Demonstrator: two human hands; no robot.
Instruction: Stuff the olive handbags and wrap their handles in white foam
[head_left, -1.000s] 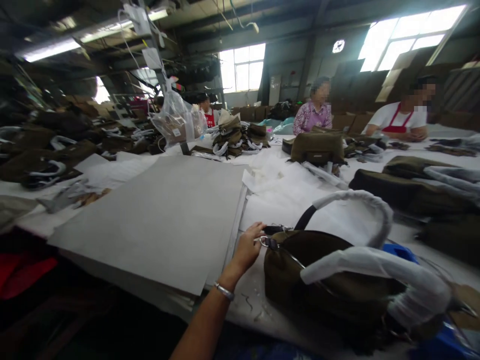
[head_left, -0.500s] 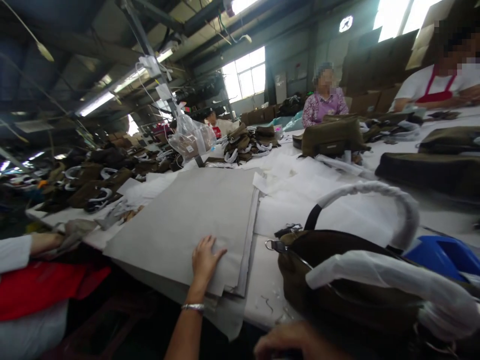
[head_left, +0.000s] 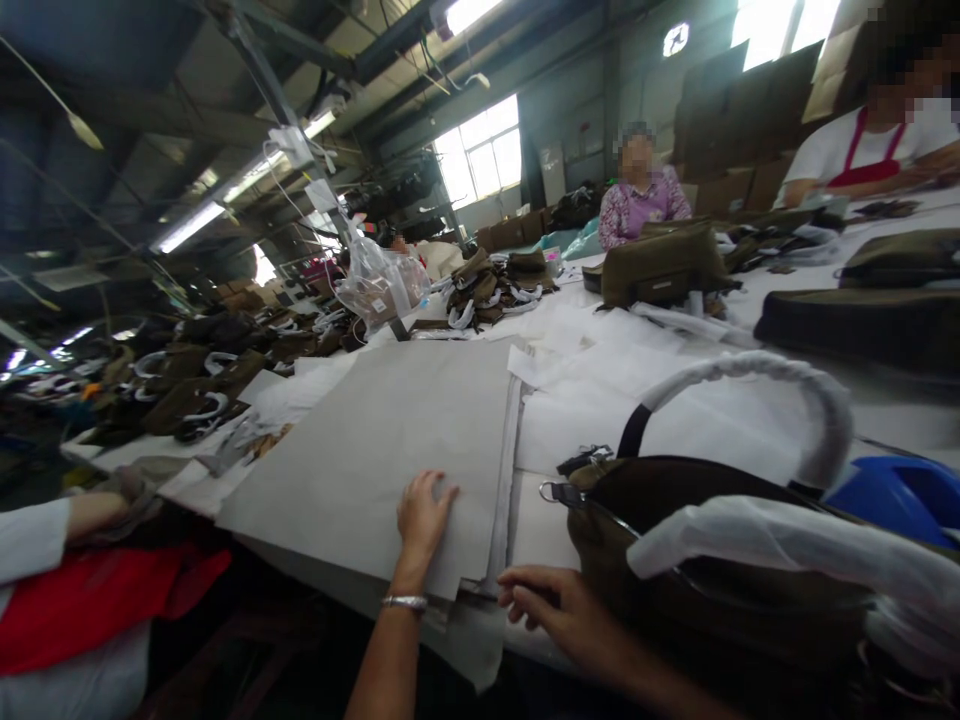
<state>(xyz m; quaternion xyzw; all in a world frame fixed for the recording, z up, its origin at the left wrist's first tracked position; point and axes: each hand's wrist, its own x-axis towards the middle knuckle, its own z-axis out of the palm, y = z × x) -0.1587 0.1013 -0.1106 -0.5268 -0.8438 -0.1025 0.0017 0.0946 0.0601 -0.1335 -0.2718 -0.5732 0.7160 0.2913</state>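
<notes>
A stack of large grey paper sheets (head_left: 352, 450) lies on the table in front of me, its right edges slightly uneven. My left hand (head_left: 424, 515) rests on the top sheet near the lower right corner, fingers spread and holding nothing. My right hand (head_left: 551, 605) hovers by that same corner, beside the stack's edge; its fingers are loosely bent and apart, with nothing visible in them. Close to the right hand stands a dark olive handbag (head_left: 600, 530), its top open. White wrapping covers its two handles (head_left: 750, 530).
A blue bin (head_left: 892, 490) sits behind the handbag. More olive bags (head_left: 660, 265) and thin white sheets (head_left: 592, 350) cover the table beyond. At left is a co-worker's arm in a white sleeve (head_left: 34, 535). A clear plastic bag (head_left: 382, 285) hangs on a post.
My right hand has come up from the bottom edge to the stack's lower right corner. My left hand stays on the paper. The view has shifted slightly.
</notes>
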